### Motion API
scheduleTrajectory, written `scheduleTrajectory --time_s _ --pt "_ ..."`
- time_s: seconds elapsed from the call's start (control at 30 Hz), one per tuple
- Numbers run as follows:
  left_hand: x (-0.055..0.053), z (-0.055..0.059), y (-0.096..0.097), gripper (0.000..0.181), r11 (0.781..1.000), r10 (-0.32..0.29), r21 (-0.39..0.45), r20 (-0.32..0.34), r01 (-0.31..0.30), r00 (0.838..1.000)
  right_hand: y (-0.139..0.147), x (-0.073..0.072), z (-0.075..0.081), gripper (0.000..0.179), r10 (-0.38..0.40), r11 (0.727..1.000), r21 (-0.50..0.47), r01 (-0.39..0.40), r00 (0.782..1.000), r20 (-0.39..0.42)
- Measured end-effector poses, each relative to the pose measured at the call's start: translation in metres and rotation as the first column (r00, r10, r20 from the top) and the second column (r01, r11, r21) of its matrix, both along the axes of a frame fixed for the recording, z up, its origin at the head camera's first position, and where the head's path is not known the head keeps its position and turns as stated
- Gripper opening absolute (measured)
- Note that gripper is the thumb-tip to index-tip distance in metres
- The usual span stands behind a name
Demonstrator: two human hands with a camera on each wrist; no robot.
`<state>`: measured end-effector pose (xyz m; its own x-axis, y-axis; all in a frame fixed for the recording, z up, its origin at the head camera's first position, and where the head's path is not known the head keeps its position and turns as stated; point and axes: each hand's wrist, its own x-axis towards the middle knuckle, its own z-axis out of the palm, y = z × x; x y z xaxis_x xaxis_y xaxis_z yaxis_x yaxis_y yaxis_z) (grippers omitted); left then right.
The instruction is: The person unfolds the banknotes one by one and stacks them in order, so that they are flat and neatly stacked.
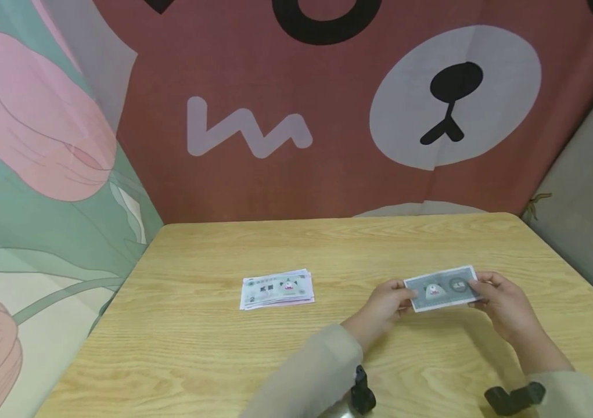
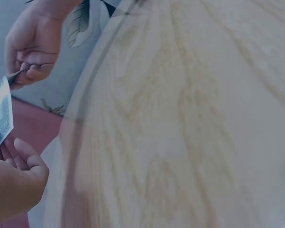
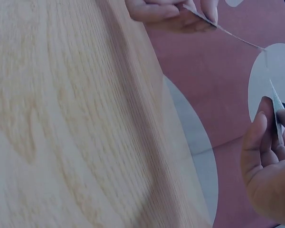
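A grey-green play banknote (image 1: 445, 288) with a white border and a small cartoon figure is held up between my two hands over the right part of the table. My left hand (image 1: 387, 302) pinches its left end between thumb and fingers. On the opposite end, my right hand (image 1: 505, 305) has its thumb on the printed face and its fingers behind. The left wrist view catches part of the note (image 2: 2, 111) at the left edge. Thin, nearly edge-on paper (image 3: 242, 40) shows in the right wrist view. To the left lies a slightly fanned stack of play banknotes (image 1: 277, 289).
The wooden table (image 1: 197, 360) ends at a back edge against a reddish-brown cloth (image 1: 338, 180) printed with a bear face. A floral cloth (image 1: 56, 232) hangs along the left side, and a grey cloth (image 1: 589, 215) along the right. Black wrist mounts (image 1: 516, 399) sit at both sleeves.
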<state>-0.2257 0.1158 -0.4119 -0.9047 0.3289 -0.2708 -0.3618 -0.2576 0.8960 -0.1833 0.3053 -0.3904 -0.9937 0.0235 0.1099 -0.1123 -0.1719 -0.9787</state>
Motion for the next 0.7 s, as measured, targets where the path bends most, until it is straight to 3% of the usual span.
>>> scheduleTrajectory --time_s 0.2,0.33,0.5,0.7 --pt "-0.005 0.005 -0.015 0.010 1.000 0.027 0.012 0.000 -0.027 1.000 -0.003 -0.001 0.000 0.015 0.027 0.998 0.060 -0.028 0.999 0.019" --pt "-0.008 0.007 -0.026 0.010 0.999 0.021 -0.029 -0.053 -0.023 0.998 -0.006 -0.001 0.000 0.014 0.043 0.989 0.143 -0.047 0.999 0.029" --pt "-0.011 0.010 -0.042 0.011 0.994 -0.027 -0.113 -0.147 0.011 0.989 -0.011 -0.001 0.001 0.016 0.072 0.973 0.217 -0.074 0.997 0.016" --pt "-0.013 0.013 -0.060 0.009 0.987 -0.099 -0.140 -0.195 0.073 0.976 -0.022 0.000 0.004 0.015 0.094 0.967 0.237 -0.088 0.996 -0.012"
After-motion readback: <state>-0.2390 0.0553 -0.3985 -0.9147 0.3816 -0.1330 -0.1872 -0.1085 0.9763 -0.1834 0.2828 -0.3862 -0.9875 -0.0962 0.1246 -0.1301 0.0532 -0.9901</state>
